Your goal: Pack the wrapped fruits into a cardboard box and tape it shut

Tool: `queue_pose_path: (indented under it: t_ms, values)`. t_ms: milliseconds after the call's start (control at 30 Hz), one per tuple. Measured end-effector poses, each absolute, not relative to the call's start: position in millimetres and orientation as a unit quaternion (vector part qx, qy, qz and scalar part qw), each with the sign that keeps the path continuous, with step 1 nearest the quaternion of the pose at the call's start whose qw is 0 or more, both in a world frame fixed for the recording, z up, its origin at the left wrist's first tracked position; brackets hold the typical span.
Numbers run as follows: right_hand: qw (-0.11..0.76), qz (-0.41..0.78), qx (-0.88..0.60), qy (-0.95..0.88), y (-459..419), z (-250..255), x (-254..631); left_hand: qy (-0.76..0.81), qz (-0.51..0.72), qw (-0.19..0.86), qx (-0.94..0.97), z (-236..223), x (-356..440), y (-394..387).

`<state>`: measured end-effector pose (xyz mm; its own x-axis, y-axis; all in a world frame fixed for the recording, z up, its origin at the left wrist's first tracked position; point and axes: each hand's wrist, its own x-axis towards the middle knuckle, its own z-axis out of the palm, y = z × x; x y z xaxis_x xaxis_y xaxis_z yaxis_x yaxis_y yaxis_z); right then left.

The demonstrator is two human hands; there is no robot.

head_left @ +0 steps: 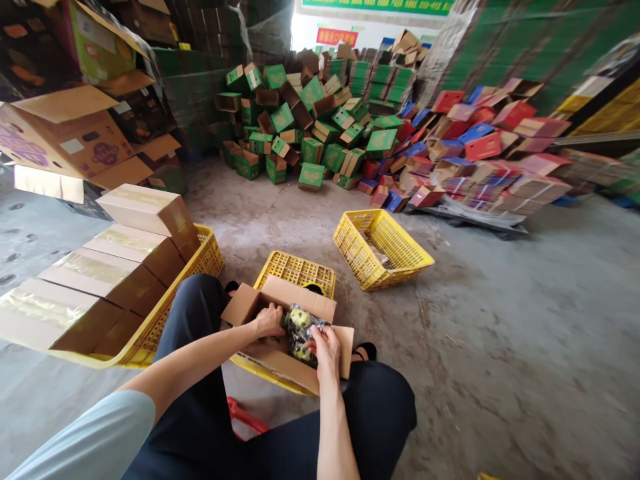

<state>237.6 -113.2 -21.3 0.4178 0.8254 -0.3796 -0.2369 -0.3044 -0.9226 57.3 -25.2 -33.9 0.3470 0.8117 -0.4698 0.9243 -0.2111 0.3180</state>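
Pinching film [295,336] around yellow-green fruit [300,318] occupies the right hand [326,343]; the left hand [269,321] curls inside the carton [298,298], grip unclear. Likely slippery, bruisable fruit, best cradled underneath.

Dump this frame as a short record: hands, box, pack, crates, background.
left: left hand reaching into open cardboard box
right: right hand touching plastic-wrapped pack
pack: rounded yellow parts with dark patches; exact contents unclear
crate_left: yellow loaded crate with taped cartons
crate_ahead: yellow far crate on floor, contents unclear
background: heaps of green boxes, red and blue boxes
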Motion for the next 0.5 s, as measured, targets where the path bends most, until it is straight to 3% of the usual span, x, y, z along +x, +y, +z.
queue_pose_path:
  t_ms: [233, 500]
  values:
    - [0.542, 0.488, -0.646, -0.228, -113, -23, 238, 0.537, -0.126, 0.246, 0.797, -34, 55, -36]
    - [0.544, 0.479, -0.646, -0.238, -115, -21, 237, 0.513, -0.064, 0.334, 0.788, -32, 42, -29]
